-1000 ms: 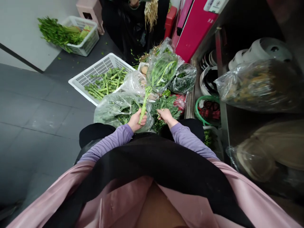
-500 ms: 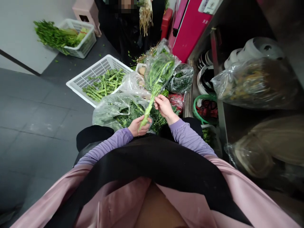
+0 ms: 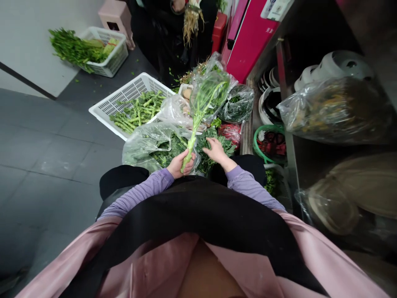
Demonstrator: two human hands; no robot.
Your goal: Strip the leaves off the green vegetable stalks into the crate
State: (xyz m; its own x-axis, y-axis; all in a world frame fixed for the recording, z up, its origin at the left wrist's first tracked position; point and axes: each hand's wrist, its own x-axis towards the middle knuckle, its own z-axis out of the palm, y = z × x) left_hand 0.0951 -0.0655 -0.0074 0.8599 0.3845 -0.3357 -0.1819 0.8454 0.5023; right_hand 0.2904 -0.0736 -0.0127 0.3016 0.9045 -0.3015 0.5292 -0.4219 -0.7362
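A pale green leafy vegetable stalk (image 3: 192,138) slants up and away from my left hand (image 3: 181,164), whose fingers are wrapped round its thick lower end. Just to the right, my right hand (image 3: 216,151) is apart from the stalk, its fingers spread above dark green leaves (image 3: 204,162). An opened clear plastic bag (image 3: 144,142) with more dark leaves lies below and left of the stalk. Farther off, a white slotted basket (image 3: 107,108) holds several trimmed green stalks (image 3: 139,111). Behind the stalk's top sits a clear bag of greens (image 3: 211,93).
A co-worker's hand (image 3: 178,6) is near a bunch of roots (image 3: 191,25) at the top. Another white basket (image 3: 114,58) of leafy greens stands by a pink stool (image 3: 117,20). On the right are a metal shelf (image 3: 291,159) and a green basket (image 3: 259,151).
My right hand has let go of the stalk's upper part and moved slightly down and right, its fingers opening. My left hand keeps its hold on the stalk.
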